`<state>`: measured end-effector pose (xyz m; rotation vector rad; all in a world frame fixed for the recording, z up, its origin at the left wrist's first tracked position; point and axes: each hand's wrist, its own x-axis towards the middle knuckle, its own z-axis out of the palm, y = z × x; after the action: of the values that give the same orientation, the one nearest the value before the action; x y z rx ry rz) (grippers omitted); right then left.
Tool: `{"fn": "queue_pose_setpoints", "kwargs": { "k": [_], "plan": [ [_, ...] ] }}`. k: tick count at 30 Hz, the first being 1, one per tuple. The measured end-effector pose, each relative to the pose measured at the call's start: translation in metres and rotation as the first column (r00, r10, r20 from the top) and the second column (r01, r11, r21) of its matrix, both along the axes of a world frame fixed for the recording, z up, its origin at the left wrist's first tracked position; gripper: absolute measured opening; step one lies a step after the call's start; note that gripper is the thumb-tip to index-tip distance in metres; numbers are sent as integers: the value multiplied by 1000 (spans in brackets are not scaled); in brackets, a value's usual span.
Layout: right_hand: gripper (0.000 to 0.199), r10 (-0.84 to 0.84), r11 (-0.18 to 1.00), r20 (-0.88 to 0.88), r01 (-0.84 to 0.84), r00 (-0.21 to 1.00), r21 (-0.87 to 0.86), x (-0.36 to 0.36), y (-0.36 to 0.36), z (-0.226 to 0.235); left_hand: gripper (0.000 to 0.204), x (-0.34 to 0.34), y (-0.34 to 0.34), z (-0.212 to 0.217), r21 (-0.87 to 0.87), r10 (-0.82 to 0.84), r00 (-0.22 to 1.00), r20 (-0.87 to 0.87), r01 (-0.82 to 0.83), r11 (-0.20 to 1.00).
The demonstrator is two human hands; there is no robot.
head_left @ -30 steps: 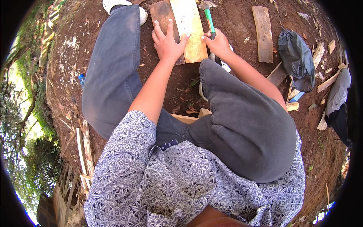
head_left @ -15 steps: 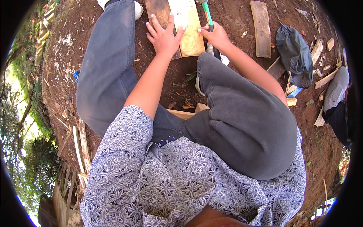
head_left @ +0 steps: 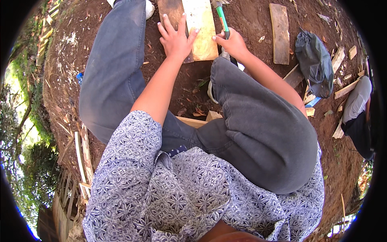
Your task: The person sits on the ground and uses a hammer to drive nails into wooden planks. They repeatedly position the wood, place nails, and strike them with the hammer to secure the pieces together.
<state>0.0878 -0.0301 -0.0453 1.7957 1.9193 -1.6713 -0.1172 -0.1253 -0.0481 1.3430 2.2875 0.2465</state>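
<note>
My left hand (head_left: 177,42) lies flat with fingers spread across two boards side by side. Its fingers rest on the dark brown board (head_left: 170,10), and the thumb reaches onto the pale board (head_left: 202,30). At the pale board's right edge, my right hand (head_left: 234,43) is closed round the handle of a hammer (head_left: 221,17) with a green and black grip. The hammer's metal head is up at the top edge of the view, partly cut off. My bent knee hides the lower end of the handle.
On the brown soil to the right lie a loose board (head_left: 279,34), a dark plastic bag (head_left: 314,60) and several wood offcuts. Another person (head_left: 358,101) is at the far right. Long wood strips (head_left: 80,157) lie at left. A wood block (head_left: 213,116) sits between my legs.
The view has shifted slightly. Both hands keep nearly the same place on the boards and hammer; the right hand's grip has turned a little.
</note>
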Motion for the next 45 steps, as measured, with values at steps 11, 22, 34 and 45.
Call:
{"fn": "queue_pose_setpoints", "kwargs": {
  "k": [11, 22, 34, 45],
  "plan": [
    [41, -21, 993, -25, 17, 999, -118, 1, 6, 0, 85, -4, 3, -1, -59, 8, 1000, 16, -7, 998],
    [41, -38, 994, -3, 37, 999, -99, 3, 1, 0, 146, -35, 22, 9, -204, 504, 770, 392, -461, 863],
    [38, -69, 989, -108, 54, 992, -136, 10, -11, 13, 80, -29, 22, 32, -225, 675, 407, 615, -731, 645],
    [37, -119, 984, -161, 95, 980, -150, 7, -19, 23, 66, -19, 7, 58, -139, 615, 313, 724, -807, 574]
  ]
}}
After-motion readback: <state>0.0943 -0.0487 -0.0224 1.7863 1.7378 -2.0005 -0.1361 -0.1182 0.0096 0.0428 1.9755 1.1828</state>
